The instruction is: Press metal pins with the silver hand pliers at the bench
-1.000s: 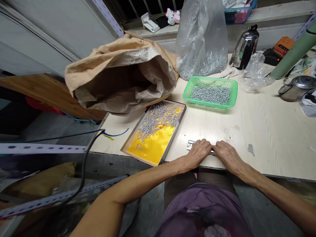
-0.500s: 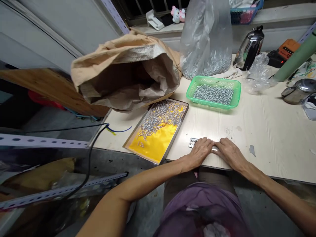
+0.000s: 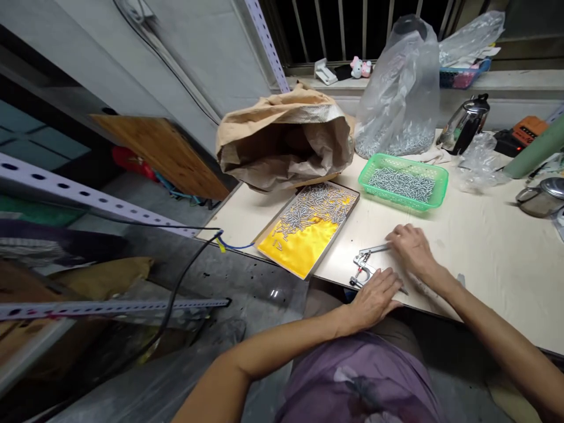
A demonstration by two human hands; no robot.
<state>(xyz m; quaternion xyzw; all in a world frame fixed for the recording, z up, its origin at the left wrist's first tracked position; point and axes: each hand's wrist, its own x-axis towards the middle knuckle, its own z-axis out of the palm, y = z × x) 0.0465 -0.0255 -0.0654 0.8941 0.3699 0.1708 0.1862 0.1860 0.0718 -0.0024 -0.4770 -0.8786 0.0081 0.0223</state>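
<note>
Metal hinge [image 3: 368, 268] partly under left fingers [image 3: 386, 279], grip unclear — right fingers [image 3: 399, 233] pinching far bar [image 3: 375, 249]

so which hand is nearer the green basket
Right: the right hand is in front of the green basket, at the upper arm of the metal tool. The left hand is farther back, at the tool's lower part, by the near edge of the table.

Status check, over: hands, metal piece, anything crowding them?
Left hand over jointed metal piece; right hand at its far bar. Piece spread open on table, near the edge. Yellow-lined tray alongside, apart from both hands.
</note>
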